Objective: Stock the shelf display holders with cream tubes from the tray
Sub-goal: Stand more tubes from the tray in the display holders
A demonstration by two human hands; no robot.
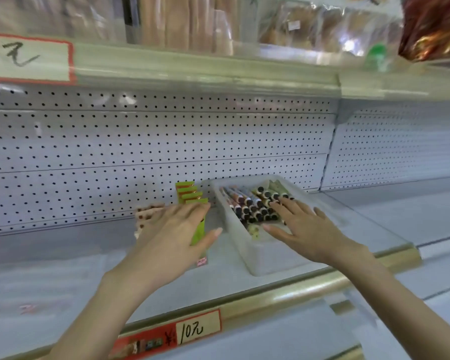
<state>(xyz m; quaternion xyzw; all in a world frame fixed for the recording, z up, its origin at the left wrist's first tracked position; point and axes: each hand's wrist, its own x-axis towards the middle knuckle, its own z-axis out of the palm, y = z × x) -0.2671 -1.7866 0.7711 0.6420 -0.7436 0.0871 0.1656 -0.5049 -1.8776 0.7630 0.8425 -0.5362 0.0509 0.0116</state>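
The tray (257,266) sits on the shelf (63,268) just right of the display holder (202,261), probably so that each tube has only a short way to travel. The cream tubes (255,207) lie bundled in the tray's far half with their dark caps toward the person, which makes them easy to pick by the end. The right hand (305,224) is spread over them, fingers (281,203) wide and straight, tips touching the caps, holding nothing yet. The left hand (177,229) lies flat over the green tubes (190,194) in the holder, fingers straight, thumb out. It seems to be steadying or pressing the row rather than gripping it. The green tubes stand stepped one behind another, so each top shows. Four green tops can be counted. Left of them are dotted pink tubes (148,211), about three, though blur hides the exact number. There is one tray. It holds well over a dozen caps, too crowded for a sure count. Two price tags read alike, one (199,329) on the shelf edge below.
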